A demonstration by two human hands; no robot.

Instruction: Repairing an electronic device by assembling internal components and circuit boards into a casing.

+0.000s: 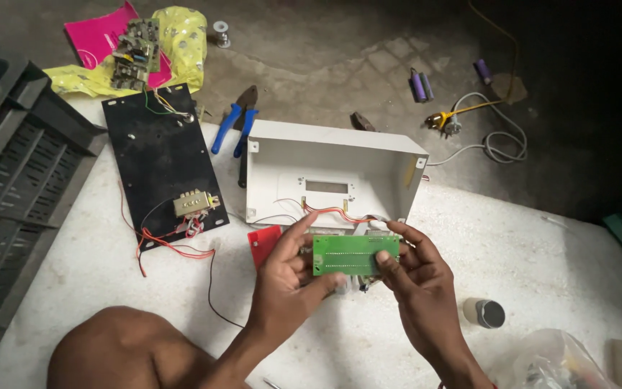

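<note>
Evidently an inspection step: before the open white enclosure [332, 173], left hand [286, 277] and right hand [415, 284] hold a green circuit board [355, 253] above the floor, fingers pinching its ends. Next, careful turning likely, minding its red wires [332, 212].

A white sheet [527, 252] covers the near floor, lit brightly from above. Beyond it the bare concrete floor [325, 43] fades into darkness. A black plastic crate [8, 180] stands at the left.

Green circuit board [355, 254] between both hands [354, 277]
</note>
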